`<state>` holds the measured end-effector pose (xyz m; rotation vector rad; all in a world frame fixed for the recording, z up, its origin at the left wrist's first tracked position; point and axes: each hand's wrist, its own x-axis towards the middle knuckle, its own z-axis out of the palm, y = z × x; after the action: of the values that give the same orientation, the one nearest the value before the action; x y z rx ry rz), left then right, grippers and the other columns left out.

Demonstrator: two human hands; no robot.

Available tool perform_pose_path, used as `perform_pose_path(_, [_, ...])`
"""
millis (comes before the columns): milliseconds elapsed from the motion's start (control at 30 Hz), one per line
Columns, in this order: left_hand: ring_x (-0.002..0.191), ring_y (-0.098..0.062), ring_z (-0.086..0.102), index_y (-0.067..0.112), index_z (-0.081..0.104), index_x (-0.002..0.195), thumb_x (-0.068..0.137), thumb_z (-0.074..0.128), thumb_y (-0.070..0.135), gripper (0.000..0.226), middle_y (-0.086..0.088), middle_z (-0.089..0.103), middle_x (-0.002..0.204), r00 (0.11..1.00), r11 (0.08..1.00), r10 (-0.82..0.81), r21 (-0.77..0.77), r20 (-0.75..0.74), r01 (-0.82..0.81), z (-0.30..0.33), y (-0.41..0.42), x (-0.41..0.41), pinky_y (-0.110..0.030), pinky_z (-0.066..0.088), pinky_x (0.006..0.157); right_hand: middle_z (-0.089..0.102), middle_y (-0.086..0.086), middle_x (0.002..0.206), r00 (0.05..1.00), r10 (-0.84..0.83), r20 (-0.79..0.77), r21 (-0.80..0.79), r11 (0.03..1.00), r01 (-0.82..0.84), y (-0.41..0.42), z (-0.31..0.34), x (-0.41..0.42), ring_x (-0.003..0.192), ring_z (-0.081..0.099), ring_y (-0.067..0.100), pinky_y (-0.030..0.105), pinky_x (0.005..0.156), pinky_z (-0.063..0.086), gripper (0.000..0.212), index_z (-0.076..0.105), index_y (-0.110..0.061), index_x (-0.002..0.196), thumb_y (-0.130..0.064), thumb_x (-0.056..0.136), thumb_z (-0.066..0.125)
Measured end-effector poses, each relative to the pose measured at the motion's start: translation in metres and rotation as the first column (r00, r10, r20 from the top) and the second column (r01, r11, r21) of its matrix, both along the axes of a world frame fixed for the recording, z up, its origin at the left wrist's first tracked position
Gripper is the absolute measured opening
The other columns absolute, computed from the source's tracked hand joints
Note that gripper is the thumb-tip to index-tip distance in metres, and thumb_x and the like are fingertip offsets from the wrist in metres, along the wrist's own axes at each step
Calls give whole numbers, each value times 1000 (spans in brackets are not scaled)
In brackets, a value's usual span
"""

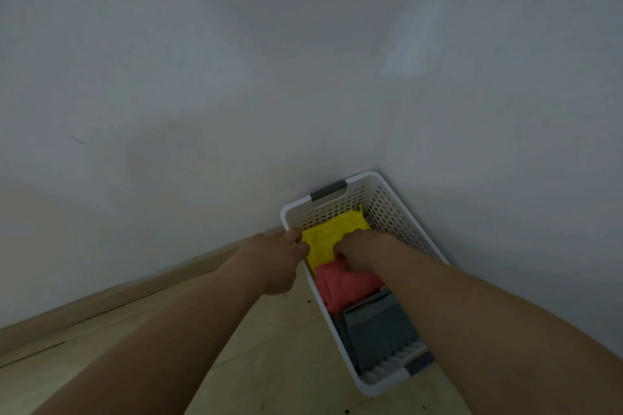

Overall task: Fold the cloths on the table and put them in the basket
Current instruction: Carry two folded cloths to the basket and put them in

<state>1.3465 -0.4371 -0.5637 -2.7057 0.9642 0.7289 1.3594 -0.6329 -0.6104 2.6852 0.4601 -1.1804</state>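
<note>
Both hands are held on the yellow cloth (332,229), one at each side. Its left edge is pinched by the left hand (285,249), with curled fingers, just by the basket wall. Its near right part is gripped by the right hand (354,246), whose fingers are bent down into the cloth. The two hands are kept a little apart, with yellow showing between them.

The yellow cloth is folded and is being set down at the far end of the white basket (397,212). Next to it, in the middle, a folded red cloth (347,283) is tucked in. At the near end a folded grey cloth (377,327) is packed.

So three cloths can be counted as folded and put away, or nearly so. The yellow one has not been let go yet. Whether more cloths are left cannot be told, since only a bare strip of the wooden desk (269,347) is shown.

The basket is pushed into a corner made by two pale walls (202,77).
</note>
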Motion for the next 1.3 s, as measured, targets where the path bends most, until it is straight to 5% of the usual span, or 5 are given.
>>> perform_pose_path(333, [108,-29,55,24,39,137,90,45,17,48,-5,36,139,1000,1000,-11,-4,-6,11,-7,1,4,-46,51,86,41,9,147,996,27,-85,-6,1000,-27,6,-23,-2,129,44,28,39,107,38,52,35,-17,147,-24,98,49])
perform_pose_path(767, [103,-30,57,22,41,135,93,44,21,43,-6,37,137,999,999,-29,-24,-28,28,-16,0,8,-46,51,83,43,10,146,997,40,-70,61,997,-35,5,-37,-2,127,46,27,37,103,39,45,37,-16,146,-22,101,42])
perform_pose_path(967, [104,-29,55,19,41,136,93,46,18,43,-7,37,135,996,1000,6,-6,-85,-6,-13,-2,14,-46,50,85,43,8,141,998,17,68,127,992,-25,-3,-28,-16,124,43,28,39,104,32,48,36,-23,145,-24,97,43])
perform_pose_path(1133, [129,-30,41,18,28,147,96,44,25,55,-9,24,154,983,995,93,-22,-159,-98,49,1,5,-44,40,103,26,3,155,969,-160,186,326,941,93,-12,51,-41,137,29,25,37,114,18,61,27,-21,150,-23,93,50])
perform_pose_path(1300, [131,-28,38,19,28,148,99,39,35,52,-6,29,151,927,944,283,-102,-248,-315,194,6,-20,-41,37,105,38,5,144,957,-260,126,374,906,197,-20,204,-81,125,41,26,37,105,35,54,34,-20,143,-32,93,52])
